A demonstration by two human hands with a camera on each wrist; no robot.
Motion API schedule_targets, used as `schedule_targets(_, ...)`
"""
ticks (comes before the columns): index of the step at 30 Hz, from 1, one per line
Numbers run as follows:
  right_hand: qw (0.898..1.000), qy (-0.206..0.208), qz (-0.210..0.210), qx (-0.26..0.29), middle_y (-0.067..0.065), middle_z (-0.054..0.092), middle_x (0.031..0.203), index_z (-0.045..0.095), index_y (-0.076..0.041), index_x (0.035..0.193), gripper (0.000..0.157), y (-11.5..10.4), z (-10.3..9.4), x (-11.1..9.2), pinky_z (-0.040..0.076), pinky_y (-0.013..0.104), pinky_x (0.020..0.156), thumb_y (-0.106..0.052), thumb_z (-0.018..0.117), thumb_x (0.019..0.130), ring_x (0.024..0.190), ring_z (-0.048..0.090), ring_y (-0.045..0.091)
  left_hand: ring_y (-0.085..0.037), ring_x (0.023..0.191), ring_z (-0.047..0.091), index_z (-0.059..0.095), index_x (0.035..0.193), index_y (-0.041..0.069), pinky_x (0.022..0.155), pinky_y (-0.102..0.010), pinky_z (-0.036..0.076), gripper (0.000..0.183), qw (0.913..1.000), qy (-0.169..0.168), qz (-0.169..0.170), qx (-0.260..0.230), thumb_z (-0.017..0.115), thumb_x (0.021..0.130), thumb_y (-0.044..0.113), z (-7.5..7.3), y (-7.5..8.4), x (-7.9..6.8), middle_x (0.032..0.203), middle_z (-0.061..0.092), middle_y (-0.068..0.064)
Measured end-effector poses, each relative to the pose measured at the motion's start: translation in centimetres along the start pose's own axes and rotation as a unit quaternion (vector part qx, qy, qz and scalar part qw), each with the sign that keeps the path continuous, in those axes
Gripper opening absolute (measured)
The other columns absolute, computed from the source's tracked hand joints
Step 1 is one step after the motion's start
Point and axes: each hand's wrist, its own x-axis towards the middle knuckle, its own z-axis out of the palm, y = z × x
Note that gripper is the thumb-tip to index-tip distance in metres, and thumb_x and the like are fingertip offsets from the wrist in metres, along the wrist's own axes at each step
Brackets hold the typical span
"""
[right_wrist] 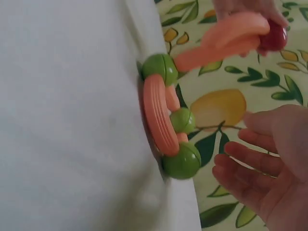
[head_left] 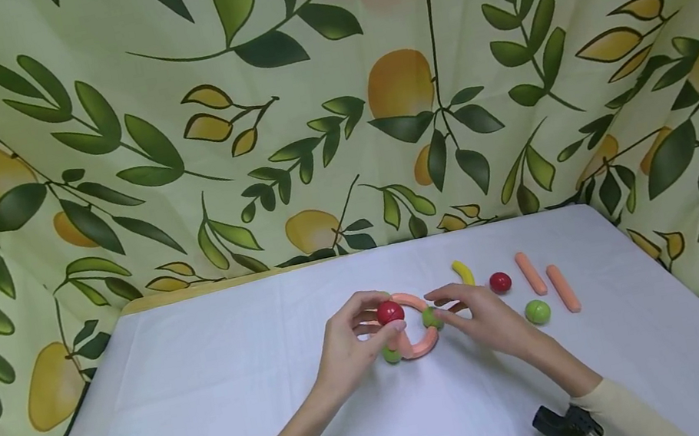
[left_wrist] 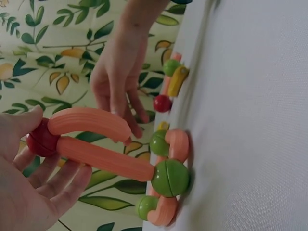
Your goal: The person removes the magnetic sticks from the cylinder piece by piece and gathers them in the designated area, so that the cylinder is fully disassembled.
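My left hand (head_left: 355,335) pinches a red ball (left_wrist: 42,138) between thumb and fingers. From that ball a straight salmon rod (left_wrist: 103,159) slants down to a green ball (left_wrist: 170,178). A curved salmon rod (left_wrist: 89,121) also joins the red ball, its far end free in the air. Below lies a ring of curved salmon rods (right_wrist: 159,115) and green balls (right_wrist: 182,161) on the white table. My right hand (right_wrist: 267,168) has its fingers loosely spread beside the ring, holding nothing; in the head view it overlaps a green ball (head_left: 431,317).
On the table right of the ring lie a yellow curved piece (head_left: 463,273), a red ball (head_left: 500,283), a loose green ball (head_left: 538,312) and two straight salmon rods (head_left: 531,273). A leaf-print curtain (head_left: 328,97) hangs behind the table (head_left: 226,395).
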Motion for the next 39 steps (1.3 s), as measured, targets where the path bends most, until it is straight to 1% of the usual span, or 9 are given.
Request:
schedule_targets(6, 0.998, 0.053, -0.004, 0.041, 0.004, 0.071, 0.110, 0.069, -0.005, 0.116, 0.025, -1.6, 1.1, -1.1, 0.056, 0.036, 0.085, -0.015, 0.068, 0.093, 0.100, 0.067, 0.019, -0.020, 0.094, 0.064, 0.065, 0.113, 0.005, 0.079, -0.031, 0.057, 0.037, 0.9999, 0.015, -0.001, 0.000, 0.081, 0.081, 0.013, 0.2, -0.1, -0.1, 0.108, 0.067, -0.004)
schedule_targets(12, 0.994, 0.073, -0.024, 0.074, -0.001, 0.071, 0.107, 0.070, -0.010, 0.114, 0.021, -3.1, 1.9, -1.9, 0.056, 0.031, 0.084, -0.019, 0.064, 0.096, 0.095, 0.067, 0.016, -0.020, 0.093, 0.064, 0.065, 0.112, 0.009, 0.079, -0.035, 0.057, 0.037, 0.9993, 0.032, -0.001, 0.018, 0.082, 0.080, 0.015, 0.5, 0.1, -0.2, 0.108, 0.067, -0.004)
schedule_targets(17, 0.989, 0.094, -0.075, 0.091, -0.001, 0.072, 0.103, 0.071, -0.010, 0.109, 0.027, -3.8, 2.6, -2.0, 0.057, 0.028, 0.080, -0.016, 0.079, 0.084, 0.090, 0.069, 0.018, -0.020, 0.092, 0.064, 0.065, 0.112, 0.007, 0.078, -0.033, 0.057, 0.037, 0.9991, 0.038, 0.001, 0.021, 0.083, 0.080, 0.015, 0.5, 0.1, -0.2, 0.106, 0.067, -0.003)
schedule_targets(19, 0.985, 0.102, -0.088, 0.109, -0.002, 0.072, 0.101, 0.072, -0.012, 0.106, 0.030, -3.9, 2.8, -1.9, 0.058, 0.028, 0.077, -0.014, 0.083, 0.078, 0.087, 0.069, 0.019, -0.020, 0.091, 0.064, 0.065, 0.110, 0.008, 0.077, -0.033, 0.057, 0.037, 0.9991, 0.040, 0.001, 0.018, 0.083, 0.079, 0.015, 0.5, 0.1, -0.2, 0.104, 0.067, -0.003)
schedule_targets(22, 0.981, 0.111, -0.097, 0.125, -0.008, 0.072, 0.098, 0.073, -0.016, 0.104, 0.031, -4.0, 3.2, -1.9, 0.058, 0.027, 0.075, -0.018, 0.085, 0.076, 0.086, 0.069, 0.018, -0.020, 0.091, 0.064, 0.065, 0.109, 0.009, 0.077, -0.033, 0.057, 0.036, 0.9992, 0.039, 0.004, 0.009, 0.083, 0.079, 0.014, 0.5, 0.0, -0.2, 0.103, 0.067, -0.003)
schedule_targets(26, 0.979, 0.116, -0.102, 0.131, -0.010, 0.072, 0.096, 0.073, -0.017, 0.103, 0.031, -4.3, 3.4, -1.9, 0.058, 0.027, 0.074, -0.022, 0.085, 0.074, 0.084, 0.068, 0.012, -0.020, 0.091, 0.064, 0.065, 0.109, 0.009, 0.076, -0.032, 0.057, 0.035, 0.9992, 0.037, 0.009, 0.010, 0.083, 0.079, 0.015, 0.7, 0.0, -0.2, 0.102, 0.067, -0.002)
schedule_targets(29, 0.980, 0.118, -0.099, 0.129, -0.009, 0.072, 0.096, 0.073, -0.015, 0.103, 0.033, -4.5, 3.4, -1.8, 0.058, 0.026, 0.073, -0.015, 0.086, 0.073, 0.084, 0.068, 0.008, -0.019, 0.091, 0.064, 0.065, 0.110, 0.007, 0.077, -0.032, 0.057, 0.036, 0.9992, 0.036, 0.010, 0.015, 0.083, 0.080, 0.016, 0.7, -0.1, -0.2, 0.103, 0.068, -0.002)
schedule_targets(33, 0.981, 0.122, -0.088, 0.121, -0.006, 0.072, 0.098, 0.073, -0.012, 0.104, 0.035, -4.8, 3.4, -1.8, 0.058, 0.024, 0.073, -0.006, 0.086, 0.073, 0.086, 0.068, 0.008, -0.019, 0.092, 0.064, 0.064, 0.112, 0.004, 0.078, -0.032, 0.057, 0.038, 0.9994, 0.031, 0.012, 0.009, 0.082, 0.081, 0.016, 0.6, -0.2, -0.2, 0.105, 0.067, -0.002)
schedule_targets(39, 0.983, 0.127, -0.075, 0.108, -0.004, 0.073, 0.100, 0.073, -0.010, 0.105, 0.031, -4.8, 3.4, -1.8, 0.058, 0.024, 0.073, -0.007, 0.084, 0.076, 0.090, 0.068, 0.009, -0.023, 0.094, 0.064, 0.068, 0.113, 0.007, 0.080, -0.031, 0.057, 0.035, 0.9995, 0.025, 0.017, 0.004, 0.081, 0.082, 0.017, 0.4, -0.3, -0.3, 0.108, 0.068, -0.002)
